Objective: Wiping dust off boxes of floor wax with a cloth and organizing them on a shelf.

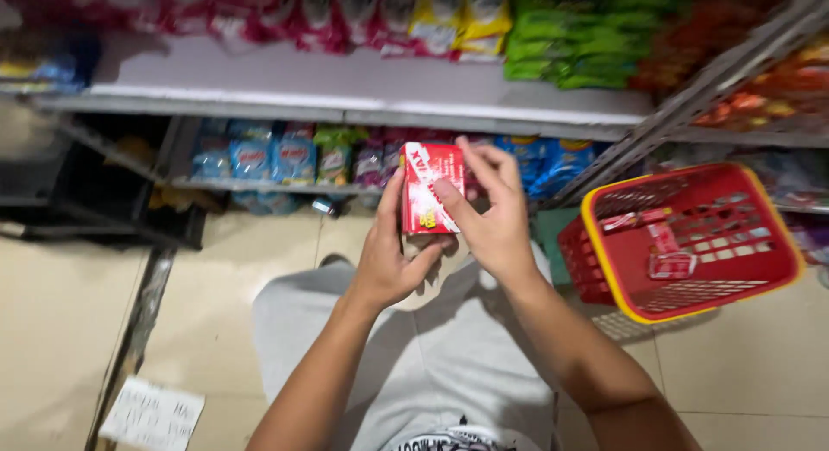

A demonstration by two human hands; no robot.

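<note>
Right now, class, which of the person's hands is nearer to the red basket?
Right. The right hand grips the red box, on the side toward the red basket; the left hand holds the box's far side.

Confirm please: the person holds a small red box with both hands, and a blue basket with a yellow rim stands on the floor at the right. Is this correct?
Not fully. The basket is red, not blue; its rim is yellow as you say. The head view shows this. The rest holds: the left hand and the right hand both hold the small red box, and the basket stands on the floor at the right.
</note>
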